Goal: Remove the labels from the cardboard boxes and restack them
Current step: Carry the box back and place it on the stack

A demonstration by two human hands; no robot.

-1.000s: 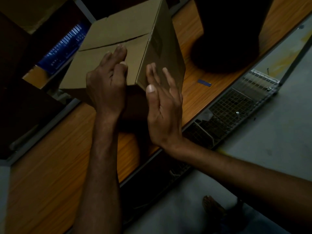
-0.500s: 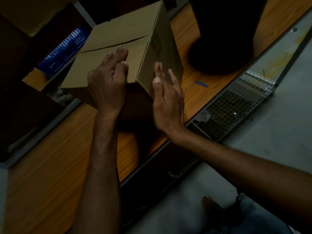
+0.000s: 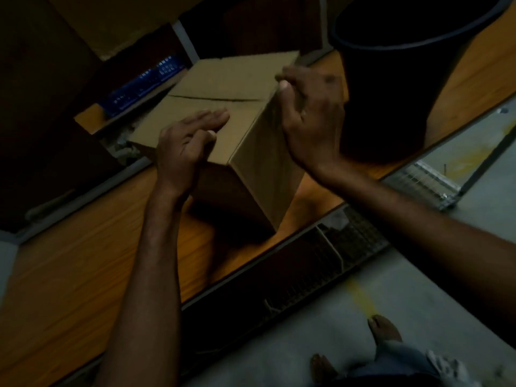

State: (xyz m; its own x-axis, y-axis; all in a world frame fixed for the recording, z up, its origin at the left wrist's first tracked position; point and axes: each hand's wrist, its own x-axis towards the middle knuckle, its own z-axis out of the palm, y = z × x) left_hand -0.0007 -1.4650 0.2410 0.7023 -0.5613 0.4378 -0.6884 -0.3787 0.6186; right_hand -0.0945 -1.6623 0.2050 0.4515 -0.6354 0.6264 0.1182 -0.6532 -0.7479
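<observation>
On box: left hand, right hand

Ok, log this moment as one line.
left hand flat on box top | right hand pinching box's top edge | box on table

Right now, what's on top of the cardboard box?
Left hand lies flat on the cardboard box top; right hand curls over its right top edge. Closed flaps hide the inside.
</observation>
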